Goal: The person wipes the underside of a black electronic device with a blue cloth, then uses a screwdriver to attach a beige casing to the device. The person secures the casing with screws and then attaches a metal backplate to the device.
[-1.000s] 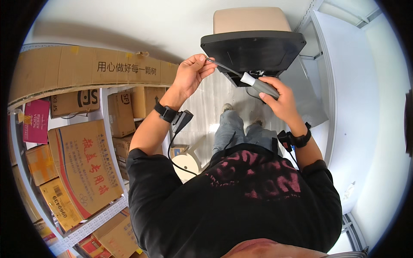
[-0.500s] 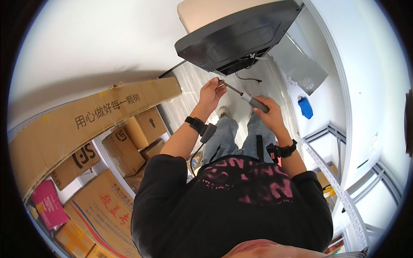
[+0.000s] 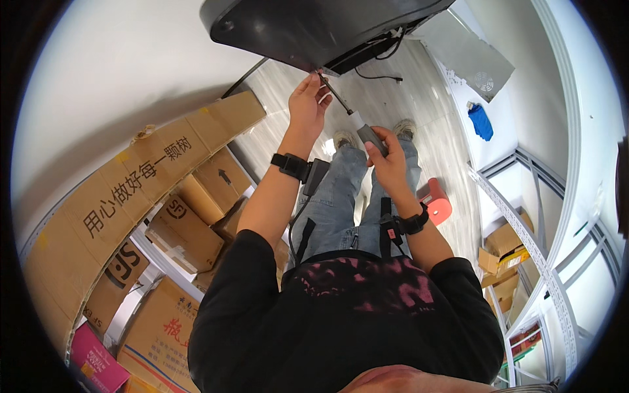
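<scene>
1. The dark housing (image 3: 314,29) fills the top of the view, just beyond the hands and cut off by the picture's edge. It looks bulky and probably heavy, with a stiff shell whose smooth, glossy face could be slippery. Its rim would give a surer hold than the flat face; the exposed side with wiring calls for care.

2. The grey metal panel (image 3: 468,56), right of the housing, has a round vent pattern. It is likely light and stiff, with thin edges best taken at two opposite sides, as they could be sharp.

3. The screwdriver (image 3: 357,120) runs slantwise between the hands, its tip right by the housing's lower edge. It should be light and rigid; the thick grey handle is the place to grip, while the slim dark shaft suits only fingertip steadying.

4. The left hand (image 3: 308,101) has thumb and forefinger pinched together at the shaft's tip, the other fingers loosely curled. Whether a screw sits there is too small to tell. The right hand (image 3: 386,154) is wrapped around the handle.

5. The black cable (image 3: 379,77) trails over the floor below the housing. It looks soft and bendy, best lifted by its plug end (image 3: 398,80) without tugging.
</scene>
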`<action>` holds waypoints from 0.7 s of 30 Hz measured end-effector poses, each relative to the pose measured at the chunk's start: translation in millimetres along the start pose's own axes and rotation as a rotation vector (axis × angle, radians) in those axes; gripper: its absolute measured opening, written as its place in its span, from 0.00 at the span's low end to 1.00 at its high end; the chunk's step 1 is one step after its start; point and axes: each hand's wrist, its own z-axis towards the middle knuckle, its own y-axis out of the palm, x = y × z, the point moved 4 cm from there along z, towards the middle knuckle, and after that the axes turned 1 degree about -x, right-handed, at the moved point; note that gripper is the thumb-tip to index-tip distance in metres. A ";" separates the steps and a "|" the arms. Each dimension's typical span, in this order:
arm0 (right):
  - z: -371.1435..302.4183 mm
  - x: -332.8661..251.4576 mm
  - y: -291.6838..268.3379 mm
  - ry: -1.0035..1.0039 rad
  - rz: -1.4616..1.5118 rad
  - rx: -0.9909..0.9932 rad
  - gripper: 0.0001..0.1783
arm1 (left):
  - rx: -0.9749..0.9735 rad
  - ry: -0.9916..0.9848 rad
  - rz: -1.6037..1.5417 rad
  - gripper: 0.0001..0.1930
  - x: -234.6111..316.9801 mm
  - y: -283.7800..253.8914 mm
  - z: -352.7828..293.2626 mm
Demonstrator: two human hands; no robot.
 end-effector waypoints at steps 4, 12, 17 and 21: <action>-0.5 2.2 2.6 0.008 0.025 0.011 0.18 | -0.011 0.013 0.007 0.10 1.2 2.4 -0.2; 1.5 2.2 5.2 -0.001 0.025 0.024 0.18 | -0.033 0.047 0.021 0.07 7.6 0.2 3.5; 5.2 -2.0 8.2 0.026 0.018 0.028 0.18 | -0.018 0.068 0.052 0.06 6.6 -3.8 5.1; 8.9 -3.0 6.7 0.034 0.004 0.035 0.20 | 0.010 0.110 0.226 0.05 15.1 -6.1 2.8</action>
